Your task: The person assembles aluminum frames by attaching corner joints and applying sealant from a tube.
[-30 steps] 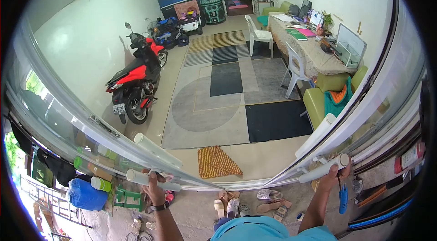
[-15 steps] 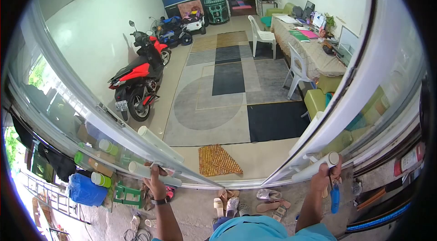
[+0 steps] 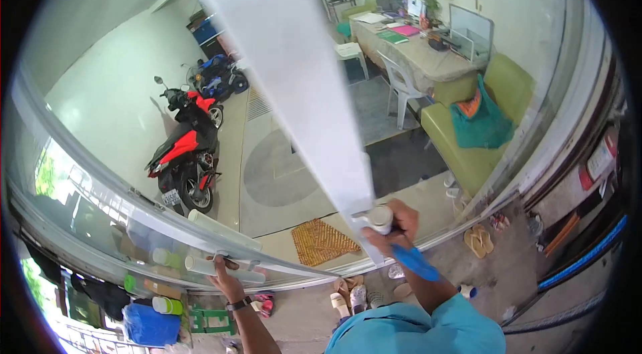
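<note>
My left hand [image 3: 226, 278] is closed round the white tubular handle [image 3: 199, 265] of the left glass door, with a dark band on the wrist. My right hand [image 3: 394, 228] grips the end of the right door's white handle [image 3: 380, 219], near the middle of the view. A blue object [image 3: 416, 263] hangs from this hand, its exact kind unclear. The wide white frame [image 3: 294, 86] of the right door slants across the room. Below it a patterned orange mat [image 3: 321, 242] lies on the floor just inside the doorway.
Inside stand a red and black motorcycle [image 3: 184, 147], a white chair [image 3: 401, 90], a long covered table [image 3: 428, 63] and a green sofa [image 3: 455, 147] with a teal bag [image 3: 481, 120]. Sandals [image 3: 479, 241] and other footwear lie along the threshold. A blue bundle [image 3: 148, 324] is at lower left.
My right hand has moved left with the right door's handle, and that door's frame now crosses the middle of the view. My left hand stays on its handle. The view has shifted slightly.
</note>
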`<state>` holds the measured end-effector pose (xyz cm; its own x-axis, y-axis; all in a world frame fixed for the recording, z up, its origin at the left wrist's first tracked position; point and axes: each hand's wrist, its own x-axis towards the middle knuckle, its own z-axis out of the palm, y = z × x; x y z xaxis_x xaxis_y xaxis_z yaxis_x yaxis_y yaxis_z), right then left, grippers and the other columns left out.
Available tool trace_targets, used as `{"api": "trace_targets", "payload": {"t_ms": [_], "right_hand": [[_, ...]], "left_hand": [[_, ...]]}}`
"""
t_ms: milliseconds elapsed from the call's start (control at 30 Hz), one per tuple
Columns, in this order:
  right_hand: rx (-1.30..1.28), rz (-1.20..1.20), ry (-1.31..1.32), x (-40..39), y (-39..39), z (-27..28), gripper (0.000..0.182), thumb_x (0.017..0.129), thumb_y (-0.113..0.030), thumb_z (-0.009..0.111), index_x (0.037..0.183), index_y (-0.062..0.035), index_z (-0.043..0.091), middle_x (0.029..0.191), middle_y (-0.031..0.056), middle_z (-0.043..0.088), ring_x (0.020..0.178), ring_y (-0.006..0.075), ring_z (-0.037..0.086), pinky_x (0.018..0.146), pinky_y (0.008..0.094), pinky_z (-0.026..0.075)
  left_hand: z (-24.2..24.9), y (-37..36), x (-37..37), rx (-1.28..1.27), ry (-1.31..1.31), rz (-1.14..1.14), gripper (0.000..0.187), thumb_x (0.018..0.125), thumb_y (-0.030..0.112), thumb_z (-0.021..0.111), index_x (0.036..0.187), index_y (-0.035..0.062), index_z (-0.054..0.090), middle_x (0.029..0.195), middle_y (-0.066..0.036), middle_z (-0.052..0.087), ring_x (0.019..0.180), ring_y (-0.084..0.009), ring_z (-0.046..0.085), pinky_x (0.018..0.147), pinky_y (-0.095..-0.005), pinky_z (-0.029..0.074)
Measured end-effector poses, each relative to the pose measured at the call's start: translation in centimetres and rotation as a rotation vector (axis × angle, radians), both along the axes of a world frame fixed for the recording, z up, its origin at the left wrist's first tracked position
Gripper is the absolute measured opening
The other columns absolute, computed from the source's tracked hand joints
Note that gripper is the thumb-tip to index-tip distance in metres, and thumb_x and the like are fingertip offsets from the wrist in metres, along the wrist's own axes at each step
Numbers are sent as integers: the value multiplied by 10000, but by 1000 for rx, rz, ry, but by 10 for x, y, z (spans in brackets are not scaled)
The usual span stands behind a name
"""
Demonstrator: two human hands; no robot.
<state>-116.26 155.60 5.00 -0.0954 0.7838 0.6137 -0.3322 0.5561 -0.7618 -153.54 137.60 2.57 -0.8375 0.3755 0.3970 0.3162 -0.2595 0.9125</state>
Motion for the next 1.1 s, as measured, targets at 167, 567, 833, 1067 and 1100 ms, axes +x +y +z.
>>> {"api": "trace_targets", "payload": {"t_ms": [167, 567, 833, 1067, 1100], "right_hand": [[47, 67, -93, -37, -15, 14, 335, 748, -182, 946, 981, -53, 743, 867, 103, 729, 759, 197, 729, 673, 328, 564], [268, 145, -205, -112, -35, 26, 263, 766, -202, 861, 924, -70, 698, 812, 122, 696, 683, 311, 705, 622, 384, 558], [333, 86, -351, -96, -29, 36, 255, 761, -218, 862, 852, -56, 688, 759, 104, 677, 644, 274, 690, 572, 375, 527], [132, -174, -318, -59, -25, 8, 313, 735, -243, 867, 815, -63, 625, 719, 56, 606, 637, 187, 606, 611, 324, 481], [133, -236, -263, -57, -23, 6, 318, 747, -256, 862, 810, -67, 614, 726, 53, 609, 648, 195, 609, 624, 337, 486]], "left_hand": [[2, 5, 7, 34, -75, 60, 294, 977, 309, 665, 865, 49, 586, 613, -27, 529, 576, -148, 521, 592, -315, 432], [5, -3, 2, -46, 29, -12, 324, 967, 308, 696, 857, 9, 640, 625, -39, 554, 577, -149, 544, 583, -309, 438], [-14, -9, -14, 22, -65, -97, 235, 898, 88, 768, 972, -3, 565, 721, -66, 646, 631, -146, 646, 556, -290, 500], [-22, -9, -10, 49, -150, -79, 304, 873, 12, 753, 1075, -3, 526, 847, -73, 631, 665, -141, 625, 578, -287, 534], [-25, -8, -10, 50, -153, -83, 304, 873, 13, 752, 1073, -2, 523, 840, -68, 622, 667, -137, 619, 576, -286, 532]]}}
